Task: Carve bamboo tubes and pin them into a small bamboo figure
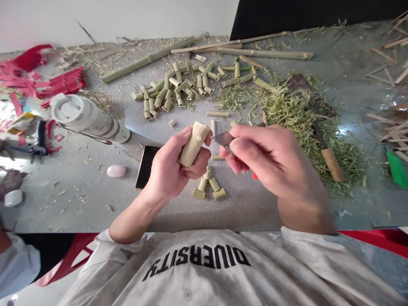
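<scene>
My left hand (174, 168) is wrapped round a short pale bamboo segment (193, 143), holding it tilted up and to the right. My right hand (264, 159) is closed on a small knife with a grey blade (223, 138) and a red handle end (255, 175). The blade tip sits right beside the upper end of the segment. Below my hands three short cut bamboo pieces (209, 187) lie in a fan on the grey mat (242, 204).
A heap of several cut bamboo pieces (178, 87) and long bamboo stalks (146, 59) lie at the back. Green shavings (296, 110) and a cleaver with a wooden handle (330, 161) are to the right. A white tumbler (86, 117), a black phone (145, 165) and red scraps (47, 80) are on the left.
</scene>
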A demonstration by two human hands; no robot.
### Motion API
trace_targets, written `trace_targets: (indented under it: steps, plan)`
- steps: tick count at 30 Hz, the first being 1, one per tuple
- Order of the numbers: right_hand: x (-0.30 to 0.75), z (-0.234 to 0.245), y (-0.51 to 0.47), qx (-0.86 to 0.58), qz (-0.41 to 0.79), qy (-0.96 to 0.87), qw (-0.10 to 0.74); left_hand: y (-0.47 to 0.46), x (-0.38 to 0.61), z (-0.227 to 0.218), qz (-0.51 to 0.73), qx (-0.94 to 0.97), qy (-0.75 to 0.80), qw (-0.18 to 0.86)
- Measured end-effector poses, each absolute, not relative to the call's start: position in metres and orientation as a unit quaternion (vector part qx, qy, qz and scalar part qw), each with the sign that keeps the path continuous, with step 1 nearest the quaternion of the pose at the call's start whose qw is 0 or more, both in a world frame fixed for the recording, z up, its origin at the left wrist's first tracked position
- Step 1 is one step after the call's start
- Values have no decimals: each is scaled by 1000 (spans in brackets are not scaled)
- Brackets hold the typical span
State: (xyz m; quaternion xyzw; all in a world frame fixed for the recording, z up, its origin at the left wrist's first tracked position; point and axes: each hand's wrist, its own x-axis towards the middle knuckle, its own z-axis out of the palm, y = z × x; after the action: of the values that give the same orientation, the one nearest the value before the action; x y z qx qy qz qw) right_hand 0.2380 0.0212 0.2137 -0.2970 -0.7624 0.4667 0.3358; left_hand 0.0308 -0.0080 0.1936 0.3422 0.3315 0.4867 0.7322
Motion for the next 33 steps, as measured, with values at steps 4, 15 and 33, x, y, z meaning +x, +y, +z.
trace_targets:
  steps: [4,15,33]
  plan:
    - [231,205,18,-318,235,-846,356,-9,34,193,509,349,347,706]
    - [219,199,14,-293,62,-900,318,-11,38,194,547,367,377,651]
    - [218,203,6,-304,66,-893,325,-19,44,196,573,366,422,600]
